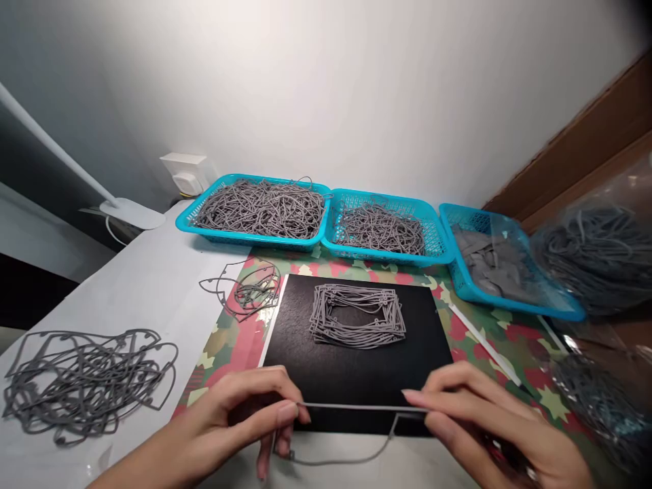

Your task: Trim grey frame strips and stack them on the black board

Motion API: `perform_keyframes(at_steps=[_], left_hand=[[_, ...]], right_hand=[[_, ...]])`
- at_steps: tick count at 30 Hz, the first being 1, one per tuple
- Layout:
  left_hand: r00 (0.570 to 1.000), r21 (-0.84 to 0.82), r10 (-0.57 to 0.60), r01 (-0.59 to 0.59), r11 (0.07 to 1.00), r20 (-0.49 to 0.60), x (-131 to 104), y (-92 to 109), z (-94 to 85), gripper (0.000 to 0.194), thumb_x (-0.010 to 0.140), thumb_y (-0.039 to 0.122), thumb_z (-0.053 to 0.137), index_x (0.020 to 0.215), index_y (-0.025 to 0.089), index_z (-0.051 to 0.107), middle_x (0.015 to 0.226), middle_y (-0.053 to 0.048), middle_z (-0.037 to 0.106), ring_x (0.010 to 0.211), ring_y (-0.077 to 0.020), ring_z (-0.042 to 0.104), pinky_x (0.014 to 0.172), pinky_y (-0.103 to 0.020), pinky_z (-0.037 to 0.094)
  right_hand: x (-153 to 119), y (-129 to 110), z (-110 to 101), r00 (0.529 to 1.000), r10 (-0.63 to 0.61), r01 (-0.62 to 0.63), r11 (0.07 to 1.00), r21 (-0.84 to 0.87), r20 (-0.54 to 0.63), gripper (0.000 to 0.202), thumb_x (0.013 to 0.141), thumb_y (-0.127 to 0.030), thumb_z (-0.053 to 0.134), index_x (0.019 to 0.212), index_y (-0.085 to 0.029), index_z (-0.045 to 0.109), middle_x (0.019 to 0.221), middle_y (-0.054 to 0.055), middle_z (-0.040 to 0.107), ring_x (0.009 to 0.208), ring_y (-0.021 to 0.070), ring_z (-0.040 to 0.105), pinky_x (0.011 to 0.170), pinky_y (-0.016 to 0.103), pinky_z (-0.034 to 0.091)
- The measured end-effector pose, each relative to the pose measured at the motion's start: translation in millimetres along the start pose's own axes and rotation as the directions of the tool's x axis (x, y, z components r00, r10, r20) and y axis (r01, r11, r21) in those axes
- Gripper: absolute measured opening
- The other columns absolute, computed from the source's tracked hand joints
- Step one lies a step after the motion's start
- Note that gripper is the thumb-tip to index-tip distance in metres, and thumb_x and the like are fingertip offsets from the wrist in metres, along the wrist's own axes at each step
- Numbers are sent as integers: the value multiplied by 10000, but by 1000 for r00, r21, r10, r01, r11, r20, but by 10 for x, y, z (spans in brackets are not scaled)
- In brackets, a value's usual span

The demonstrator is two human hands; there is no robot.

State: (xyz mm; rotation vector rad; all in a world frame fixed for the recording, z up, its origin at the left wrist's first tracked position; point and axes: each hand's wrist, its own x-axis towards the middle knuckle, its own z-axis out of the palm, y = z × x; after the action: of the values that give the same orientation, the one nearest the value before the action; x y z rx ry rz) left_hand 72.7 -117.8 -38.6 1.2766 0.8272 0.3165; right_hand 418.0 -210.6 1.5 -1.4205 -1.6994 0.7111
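Head view: thin grey gasket strip (356,407) stretched taut between pinching fingers (285,412).

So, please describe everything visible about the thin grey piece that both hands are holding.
The grey gasket strip is a thin, flexible cord, rubber-like in look. One straight stretch is pulled taut between the left hand and the right hand, pinched at the fingertips. The rest hangs slack in a loop below, over the near edge of the black mat and the white table. It appears to be a closed frame shape, like those stacked on the mat.
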Motion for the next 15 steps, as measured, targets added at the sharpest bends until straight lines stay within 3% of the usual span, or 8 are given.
perform_keyframes(at_steps=[3, 6, 9, 11, 15], left_hand=[[999, 29, 7, -6, 1000, -47, 119, -71, 89, 486, 1128, 680, 651, 1068, 241, 852, 974, -60, 795, 791, -205, 781, 724, -282, 672], [986, 233, 75, -39, 972, -147, 184, -104, 135, 477, 1157, 655, 596, 1051, 250, 825, 1070, -64, 786, 881, -216, 765, 735, -277, 646], [956, 428, 211, -108, 897, -202, 189, -108, 155, 376, 1194, 535, 566, 1082, 273, 810, 1106, -51, 796, 1011, -227, 757, 849, -285, 606], [941, 499, 258, -120, 858, -217, 188, -115, 156, 325, 1191, 489, 577, 1104, 288, 817, 1059, -27, 808, 950, -207, 753, 842, -278, 581], [933, 546, 246, -67, 835, -261, 214, -150, 148, 296, 1168, 496, 613, 1103, 301, 827, 913, 18, 801, 770, -172, 714, 710, -252, 544]], right_hand=[[-46, 249, 143, 999, 42, -42, 999, -25, -20, 188, 1105, -335, 773, 1208, -346, 930, 977, 53, 808, 696, 179, 755, 525, 236, 536], [-57, 423, 283, 987, 152, -154, 987, -36, -55, 218, 1120, -407, 750, 1072, -276, 918, 828, 28, 742, 621, 162, 633, 534, 256, 489], [-40, 505, 338, 967, 248, -251, 967, -55, -53, 299, 1110, -470, 755, 929, -257, 860, 763, 4, 683, 628, 160, 559, 554, 260, 458], [-21, 539, 336, 954, 300, -301, 952, -51, -22, 307, 1109, -490, 745, 941, -254, 848, 751, -4, 652, 654, 166, 557, 576, 258, 462], [-3, 600, 299, 935, 349, -348, 937, -31, 64, 303, 1114, -510, 714, 1081, -258, 878, 786, -3, 630, 690, 174, 591, 592, 255, 475]])
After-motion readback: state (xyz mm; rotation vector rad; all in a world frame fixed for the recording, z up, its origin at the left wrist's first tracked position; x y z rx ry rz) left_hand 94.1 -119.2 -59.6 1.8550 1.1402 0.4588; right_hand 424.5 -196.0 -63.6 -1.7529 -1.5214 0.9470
